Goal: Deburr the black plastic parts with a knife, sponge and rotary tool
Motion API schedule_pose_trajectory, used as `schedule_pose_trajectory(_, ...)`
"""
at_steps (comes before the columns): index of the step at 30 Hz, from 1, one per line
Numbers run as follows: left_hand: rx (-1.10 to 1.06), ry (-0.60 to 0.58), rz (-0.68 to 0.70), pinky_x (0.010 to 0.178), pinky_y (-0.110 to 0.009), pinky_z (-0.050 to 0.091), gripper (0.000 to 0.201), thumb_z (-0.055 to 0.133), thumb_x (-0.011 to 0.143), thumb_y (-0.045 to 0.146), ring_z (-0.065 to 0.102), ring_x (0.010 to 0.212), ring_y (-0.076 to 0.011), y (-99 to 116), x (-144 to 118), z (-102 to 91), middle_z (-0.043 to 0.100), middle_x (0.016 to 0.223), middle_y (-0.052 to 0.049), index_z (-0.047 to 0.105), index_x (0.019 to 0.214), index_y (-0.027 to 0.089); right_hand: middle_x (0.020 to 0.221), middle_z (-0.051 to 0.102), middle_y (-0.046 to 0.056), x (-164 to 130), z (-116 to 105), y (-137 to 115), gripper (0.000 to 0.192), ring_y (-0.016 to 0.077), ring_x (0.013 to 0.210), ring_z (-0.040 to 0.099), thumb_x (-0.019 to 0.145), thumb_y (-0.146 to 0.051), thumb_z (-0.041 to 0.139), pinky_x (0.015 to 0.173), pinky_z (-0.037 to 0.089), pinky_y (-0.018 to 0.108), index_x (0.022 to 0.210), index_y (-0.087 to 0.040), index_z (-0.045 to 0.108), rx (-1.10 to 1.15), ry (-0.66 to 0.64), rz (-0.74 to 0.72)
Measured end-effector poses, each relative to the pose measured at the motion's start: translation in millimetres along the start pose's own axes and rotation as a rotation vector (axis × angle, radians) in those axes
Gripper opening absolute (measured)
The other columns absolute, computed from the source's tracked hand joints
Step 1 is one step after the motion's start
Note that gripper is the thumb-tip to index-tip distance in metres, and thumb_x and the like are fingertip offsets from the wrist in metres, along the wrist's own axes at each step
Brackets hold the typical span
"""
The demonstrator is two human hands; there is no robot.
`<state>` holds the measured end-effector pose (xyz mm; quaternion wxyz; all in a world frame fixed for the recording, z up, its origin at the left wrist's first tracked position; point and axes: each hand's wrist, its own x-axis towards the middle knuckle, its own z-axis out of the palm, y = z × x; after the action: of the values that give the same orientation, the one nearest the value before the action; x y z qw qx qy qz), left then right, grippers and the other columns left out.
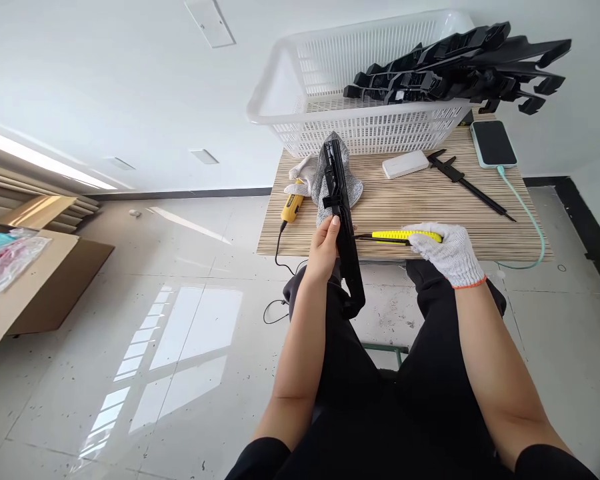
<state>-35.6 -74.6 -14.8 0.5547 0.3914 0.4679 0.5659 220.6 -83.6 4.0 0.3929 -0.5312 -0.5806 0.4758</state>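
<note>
- Left hand, bare: fingers wrapped round the middle of a long black part, clamped on it.
- Right hand, in a white knit glove: fingers closed on the rear of a yellow knife; blade tip points to 9 o'clock, toward the part and the bare hand.
- Part: long axis runs roughly 12 to 6 o'clock, slightly tilted; upper end rests on a grey glove on the table, lower end hangs past the near edge over the lap.
- Risk (judgement): blade travels toward the ungloved hand; a slip off the plastic could cut those fingers.
- Risk: part is held at one point only; cutting force could pivot it on the soft glove.
- Farther out: yellow tool at 10 o'clock; caliper, white box, phone at 1 to 2 o'clock; basket with more black parts at 12 o'clock.
</note>
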Motion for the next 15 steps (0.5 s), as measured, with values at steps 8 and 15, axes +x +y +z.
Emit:
schedule_pose_trajectory(8, 0.016, -0.001, 0.02, 0.059, -0.024, 0.048, 0.042, 0.066, 0.088, 0.062, 0.062, 0.074, -0.0137, -1.3, 0.6, -1.0, 0.066, 0.082, -0.002, 0.073, 0.103, 0.023, 0.091, 0.078, 0.004, 0.1, 0.6, -2.7, 0.031, 0.0203, 0.072, 0.069, 0.079, -0.055, 0.08, 0.059, 0.057, 0.033, 0.097, -0.03, 0.083, -0.015, -0.016, -0.003)
schedule_pose_trajectory(15, 0.027, 0.003, 0.013, 0.058, -0.023, 0.048, 0.044, 0.066, 0.087, 0.064, 0.063, 0.074, -0.0138, -0.7, 0.4, -0.8, 0.066, 0.083, -0.003, 0.073, 0.103, 0.023, 0.089, 0.078, 0.005, 0.2, 1.5, -1.4, 0.032, 0.0225, 0.074, 0.071, 0.075, -0.056, 0.082, 0.061, 0.059, 0.035, 0.094, -0.031, 0.083, -0.006, 0.0, 0.011)
